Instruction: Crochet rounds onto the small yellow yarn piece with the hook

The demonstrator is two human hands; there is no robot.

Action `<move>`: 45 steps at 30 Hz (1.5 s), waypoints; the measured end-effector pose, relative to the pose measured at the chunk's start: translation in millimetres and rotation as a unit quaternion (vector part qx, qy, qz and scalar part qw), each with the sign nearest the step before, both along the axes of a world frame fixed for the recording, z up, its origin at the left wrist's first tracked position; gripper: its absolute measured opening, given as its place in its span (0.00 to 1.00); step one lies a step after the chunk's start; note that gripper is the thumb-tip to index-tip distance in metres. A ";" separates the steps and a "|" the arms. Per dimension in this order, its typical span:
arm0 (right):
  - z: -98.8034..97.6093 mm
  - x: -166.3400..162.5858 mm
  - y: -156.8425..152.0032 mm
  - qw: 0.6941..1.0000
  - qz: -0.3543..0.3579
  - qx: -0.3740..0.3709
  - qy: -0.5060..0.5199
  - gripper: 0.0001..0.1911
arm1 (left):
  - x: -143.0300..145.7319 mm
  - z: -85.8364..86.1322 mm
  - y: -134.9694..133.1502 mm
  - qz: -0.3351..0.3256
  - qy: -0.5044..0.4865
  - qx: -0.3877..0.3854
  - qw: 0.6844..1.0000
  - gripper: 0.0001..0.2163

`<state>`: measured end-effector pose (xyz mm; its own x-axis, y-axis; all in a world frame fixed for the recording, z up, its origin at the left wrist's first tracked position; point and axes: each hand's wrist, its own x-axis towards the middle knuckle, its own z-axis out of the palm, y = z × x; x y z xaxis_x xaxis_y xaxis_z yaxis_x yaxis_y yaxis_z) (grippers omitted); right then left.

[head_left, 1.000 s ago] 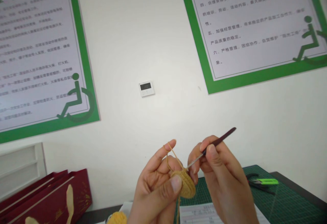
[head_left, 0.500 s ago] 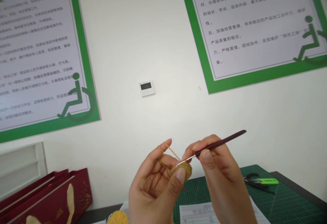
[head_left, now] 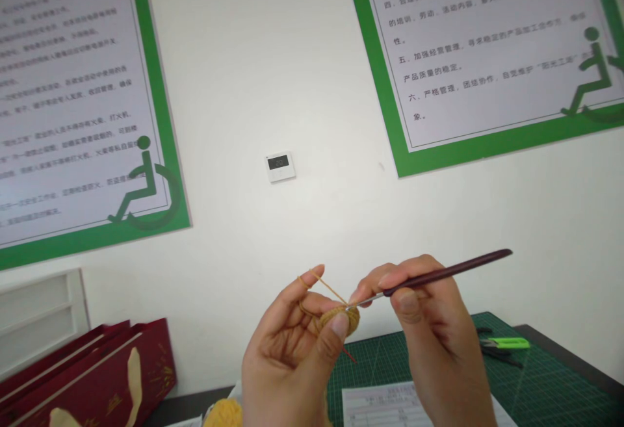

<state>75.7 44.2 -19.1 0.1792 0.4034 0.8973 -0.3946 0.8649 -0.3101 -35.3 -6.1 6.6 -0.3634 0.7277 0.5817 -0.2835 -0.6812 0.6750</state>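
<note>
Between the thumb and fingers of my left hand (head_left: 292, 349) is a small round tan crochet piece (head_left: 353, 323). A strand of yarn (head_left: 329, 286) wraps my raised left index finger and runs down to the piece's upper edge. My right hand (head_left: 433, 329) grips a crochet hook (head_left: 453, 270) with a dark maroon handle and a thin metal shaft. The hook's tip touches the top edge of the piece, close to my left thumb. A short red thread (head_left: 349, 354) sticks out below the piece.
A green cutting mat (head_left: 541, 381) covers the dark table, with a printed sheet (head_left: 385, 404) and a lime-green cutter (head_left: 507, 343) on it. At lower left are a yellow yarn ball (head_left: 223, 413) and maroon gift bags (head_left: 97, 381). Green-framed posters and a thermostat (head_left: 279, 167) hang on the wall.
My right hand and the hook have moved right, drawing the tip back from across the piece to its top edge. My left hand and the piece have shifted slightly left.
</note>
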 end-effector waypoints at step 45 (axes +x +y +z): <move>0.4 -0.7 -10.0 0.953 -0.236 0.185 -0.034 0.15 | 5.7 3.1 -3.4 -0.018 -0.015 0.018 1.000 0.21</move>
<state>75.1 34.1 -18.7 0.1993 -0.0542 0.9784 0.0747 0.9964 0.0400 -29.7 -9.5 9.7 -0.3552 0.7193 0.5970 -0.3270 -0.6939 0.6415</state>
